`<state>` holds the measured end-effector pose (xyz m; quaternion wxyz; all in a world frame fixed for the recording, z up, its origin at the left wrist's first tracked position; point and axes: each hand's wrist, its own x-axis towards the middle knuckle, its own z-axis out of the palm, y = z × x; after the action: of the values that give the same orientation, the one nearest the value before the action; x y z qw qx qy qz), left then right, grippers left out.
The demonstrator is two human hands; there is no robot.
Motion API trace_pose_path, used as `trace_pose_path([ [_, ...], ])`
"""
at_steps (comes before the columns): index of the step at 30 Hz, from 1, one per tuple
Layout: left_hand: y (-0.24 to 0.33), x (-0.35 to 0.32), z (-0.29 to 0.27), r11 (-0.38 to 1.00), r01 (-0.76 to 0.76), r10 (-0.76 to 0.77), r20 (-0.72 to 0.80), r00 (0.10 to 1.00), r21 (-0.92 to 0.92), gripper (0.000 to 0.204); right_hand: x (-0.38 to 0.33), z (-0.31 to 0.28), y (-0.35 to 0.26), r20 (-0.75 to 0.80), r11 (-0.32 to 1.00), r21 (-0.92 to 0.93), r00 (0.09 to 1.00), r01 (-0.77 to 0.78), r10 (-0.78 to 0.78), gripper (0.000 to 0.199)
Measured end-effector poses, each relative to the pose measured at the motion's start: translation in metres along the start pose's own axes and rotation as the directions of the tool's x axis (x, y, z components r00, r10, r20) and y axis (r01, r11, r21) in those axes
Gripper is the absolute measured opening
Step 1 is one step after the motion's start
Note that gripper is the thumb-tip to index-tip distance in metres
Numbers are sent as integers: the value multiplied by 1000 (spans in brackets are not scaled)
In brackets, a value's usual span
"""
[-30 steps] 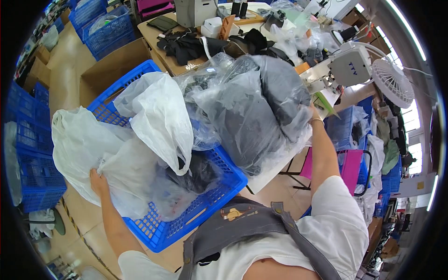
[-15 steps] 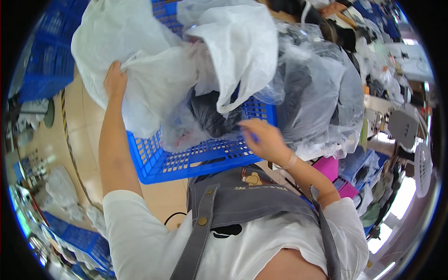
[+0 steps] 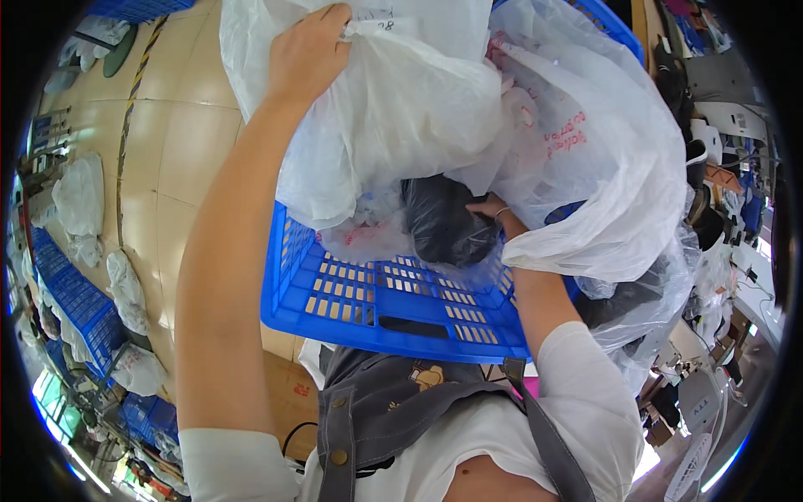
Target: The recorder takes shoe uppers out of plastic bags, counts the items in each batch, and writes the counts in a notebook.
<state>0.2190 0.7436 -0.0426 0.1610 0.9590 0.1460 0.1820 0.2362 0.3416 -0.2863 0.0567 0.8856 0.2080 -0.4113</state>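
Fig.: head view, looking down over a blue plastic crate (image 3: 393, 305) packed w/ bagged goods, held close against the apron front.

Grip state. The left hand (image 3: 305, 54) is clenched on the upper edge of a white plastic bag (image 3: 401, 117), fingers folded into the film at the top of the pile. The right hand (image 3: 489, 209) is pushed down into the crate; only the wrist and knuckles are shown, so whether it is closed on anything cannot be told. It lies touching a dark bagged bundle (image 3: 443, 222), which sits in the crate's middle, beneath the white bag and just beside a second translucent bag (image 3: 611, 176) that spills over the crate's right rim.

Position rel. to grip. The white bag is gripped at its top only; its bulk hangs below and to the right of the left hand, over the bundle. The bundle is at the right fingertips, low inside the crate, near the front wall.

Risks (judged). Thin film may be torn if the whole bag wt. is taken by a one-edge pinch. The overhanging translucent bag may be dragged out and dropped to the tiled floor (image 3: 180, 151) if the white bag is lifted, since the two are pressed together. The crate appears propped against the body w/ neither hand seen on it, so a tip fwd. may be caused by a sharp pull.
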Motion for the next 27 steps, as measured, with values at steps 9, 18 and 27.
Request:
trace_pose_path([
  [9,4,1,-2,1000,17,-17,-17,1000,10,19,-2,-27,-18,294,961,277,950,26,-110,77],
  [18,7,7,3,1000,27,-27,22,999,-11,18,-81,-49,-87,-103,962,270,992,-44,74,70],
  [27,3,8,1,997,65,-64,41,997,-30,24,-215,-151,-63,-158,699,690,981,190,-111,55],
])
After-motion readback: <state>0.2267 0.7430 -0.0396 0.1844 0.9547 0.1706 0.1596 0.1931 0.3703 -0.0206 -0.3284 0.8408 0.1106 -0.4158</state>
